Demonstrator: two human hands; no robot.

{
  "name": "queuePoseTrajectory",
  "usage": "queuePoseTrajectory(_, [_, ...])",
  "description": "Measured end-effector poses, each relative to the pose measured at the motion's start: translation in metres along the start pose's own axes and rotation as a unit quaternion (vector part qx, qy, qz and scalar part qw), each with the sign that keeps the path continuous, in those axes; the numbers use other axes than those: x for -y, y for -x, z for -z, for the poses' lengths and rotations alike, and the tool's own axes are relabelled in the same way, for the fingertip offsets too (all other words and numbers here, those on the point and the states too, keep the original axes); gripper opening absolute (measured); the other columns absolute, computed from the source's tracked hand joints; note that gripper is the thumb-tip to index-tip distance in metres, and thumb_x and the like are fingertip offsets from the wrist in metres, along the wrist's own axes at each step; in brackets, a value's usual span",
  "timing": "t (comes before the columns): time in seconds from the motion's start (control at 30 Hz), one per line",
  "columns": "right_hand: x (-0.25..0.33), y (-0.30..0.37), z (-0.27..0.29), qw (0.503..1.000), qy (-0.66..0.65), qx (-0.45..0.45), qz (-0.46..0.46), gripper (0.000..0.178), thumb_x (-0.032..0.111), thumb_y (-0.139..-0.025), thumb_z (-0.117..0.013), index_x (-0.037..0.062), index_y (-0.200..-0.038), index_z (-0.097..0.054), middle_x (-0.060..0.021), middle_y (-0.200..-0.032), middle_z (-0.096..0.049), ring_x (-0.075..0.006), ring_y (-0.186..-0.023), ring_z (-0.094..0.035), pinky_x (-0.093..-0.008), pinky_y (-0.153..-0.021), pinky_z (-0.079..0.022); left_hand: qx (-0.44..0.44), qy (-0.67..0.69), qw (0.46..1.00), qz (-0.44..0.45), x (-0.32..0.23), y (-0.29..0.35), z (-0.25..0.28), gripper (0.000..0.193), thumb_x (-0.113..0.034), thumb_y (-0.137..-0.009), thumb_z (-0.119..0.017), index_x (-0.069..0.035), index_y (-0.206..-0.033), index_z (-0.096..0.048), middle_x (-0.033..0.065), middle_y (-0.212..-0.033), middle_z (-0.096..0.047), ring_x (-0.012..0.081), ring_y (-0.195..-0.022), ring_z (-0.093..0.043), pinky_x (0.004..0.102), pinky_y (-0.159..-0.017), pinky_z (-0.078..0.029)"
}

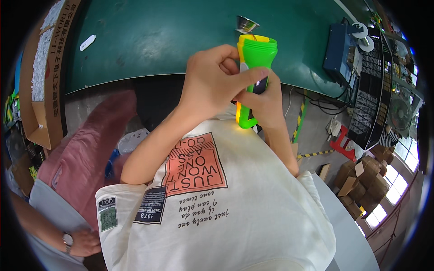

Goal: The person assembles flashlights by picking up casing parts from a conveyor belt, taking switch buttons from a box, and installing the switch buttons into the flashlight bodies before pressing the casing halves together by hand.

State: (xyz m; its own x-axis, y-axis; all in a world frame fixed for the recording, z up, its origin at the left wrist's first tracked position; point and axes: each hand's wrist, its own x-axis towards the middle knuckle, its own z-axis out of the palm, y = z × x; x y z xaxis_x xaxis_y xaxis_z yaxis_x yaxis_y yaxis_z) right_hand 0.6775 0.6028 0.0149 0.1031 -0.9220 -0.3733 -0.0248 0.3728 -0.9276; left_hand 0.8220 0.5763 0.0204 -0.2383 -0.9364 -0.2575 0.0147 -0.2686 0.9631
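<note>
A green and yellow flashlight body (258,56) is held nearly upright in front of my chest, its wide threaded end up and without a cap. My left hand (210,79) grips its side, with the thumb laid across the dark switch area. Lower down, my right hand (264,104) wraps around the handle from the right. Just above the threaded mouth sits a shiny silver reflector cup (247,24), tipped to one side. A thin wire seems to show at the mouth. Yellow light glows near the narrow lower end.
A green worktable (149,40) spans the front, with a small white oval piece (87,43) on it. At the right stand a blue box-shaped device (339,52) and a solder spool (365,44). An open carton (54,77) is at the left. A co-worker's hand (83,242) rests nearby.
</note>
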Motion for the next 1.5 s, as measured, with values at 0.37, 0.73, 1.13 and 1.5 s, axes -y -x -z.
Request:
queuePoseTrajectory(0.37, [0.003,0.001,-0.008,0.998,-0.023,-0.008,-0.063,0.048,0.003,-0.068,-0.074,0.0005,-0.112,-0.054,-0.0034,-0.081,-0.060,-0.0102,-0.067,-0.058,-0.0261,-0.057,-0.049,-0.085,0.000,0.996,-0.039,0.010,-0.012,0.000,0.028,-0.026,-0.089,-0.068,-0.002,-0.076,-0.061,-0.0005,-0.060,-0.058,0.0029,-0.049,-0.050,0.0183,-0.042,-0.034])
queuePoseTrajectory(0.73, [-0.023,-0.012,0.012,0.779,-0.573,0.253,-0.023,0.049,0.013,-0.071,-0.060,0.0039,-0.116,-0.042,-0.0102,-0.062,-0.049,-0.0204,-0.047,-0.047,-0.0310,-0.043,-0.040,-0.339,-0.023,0.938,-0.072,0.003,-0.017,0.149,0.026,-0.026,-0.096,-0.059,-0.003,-0.085,-0.067,0.0009,-0.068,-0.062,0.0025,-0.050,-0.044,0.0183,-0.043,-0.029])
queuePoseTrajectory(1.13, [-0.024,-0.022,0.035,0.714,-0.625,0.305,0.079,0.043,0.018,-0.077,-0.065,0.0079,-0.107,-0.036,-0.0109,-0.067,-0.052,-0.0212,-0.052,-0.051,-0.0316,-0.048,-0.043,-0.302,-0.537,0.769,-0.169,-0.032,-0.041,0.240,0.021,-0.006,-0.084,-0.067,0.001,-0.103,-0.067,0.0147,-0.097,-0.069,0.0245,-0.081,-0.067,0.0340,-0.074,-0.051])
queuePoseTrajectory(1.5, [-0.040,-0.021,0.052,0.717,-0.628,0.265,0.145,0.042,0.019,-0.081,-0.064,0.0056,-0.110,-0.037,-0.0116,-0.068,-0.052,-0.0220,-0.053,-0.052,-0.0328,-0.046,-0.045,-0.361,-0.556,0.731,-0.164,-0.075,-0.077,0.255,0.017,-0.011,-0.086,-0.060,-0.006,-0.100,-0.068,0.0165,-0.098,-0.068,0.0344,-0.095,-0.064,0.0438,-0.082,-0.050])
